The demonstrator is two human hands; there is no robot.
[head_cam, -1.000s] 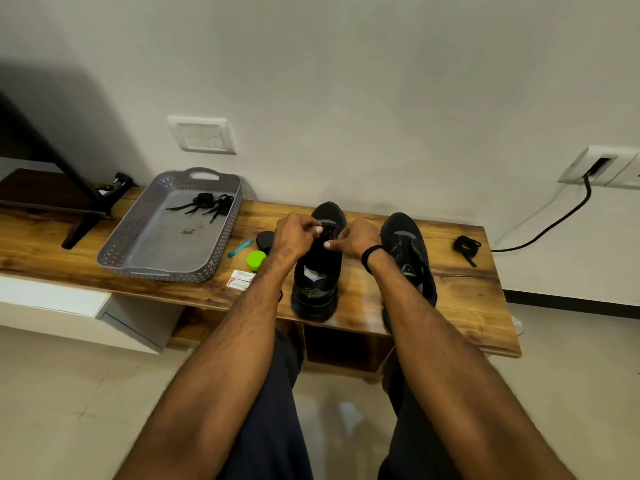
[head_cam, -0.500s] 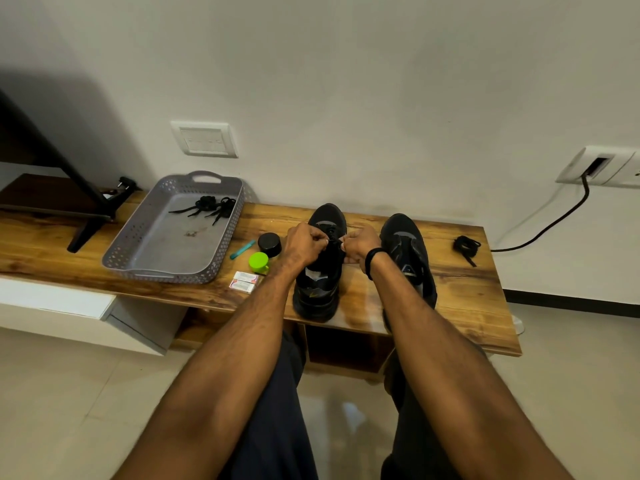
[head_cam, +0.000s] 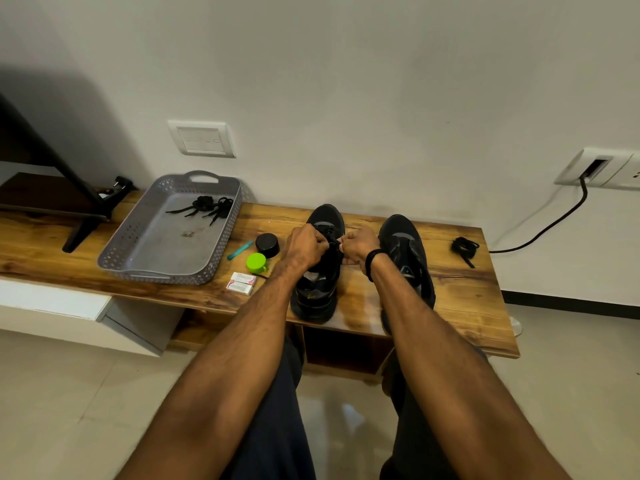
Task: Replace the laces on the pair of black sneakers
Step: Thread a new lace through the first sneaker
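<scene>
Two black sneakers stand side by side on the wooden bench (head_cam: 460, 299), toes toward the wall. Over the left sneaker (head_cam: 320, 289) my left hand (head_cam: 307, 247) and my right hand (head_cam: 358, 244) are curled close together, each pinching a black lace (head_cam: 333, 241) at the shoe's eyelets. The right sneaker (head_cam: 403, 247) sits partly behind my right forearm. A bundle of black laces (head_cam: 204, 206) lies in the grey tray (head_cam: 138, 251). Another coiled black lace (head_cam: 465, 247) rests at the bench's right end.
Left of the shoes sit a black round tin (head_cam: 267, 244), a green cap (head_cam: 256, 262), a teal stick (head_cam: 239, 250) and two small white boxes (head_cam: 241, 283). A black stand (head_cam: 86, 223) occupies the bench's far left. A cable (head_cam: 550, 223) runs from the wall socket.
My hands have drawn closer together over the left sneaker's laces and moved slightly toward its toe. The camera view has tilted down a little.
</scene>
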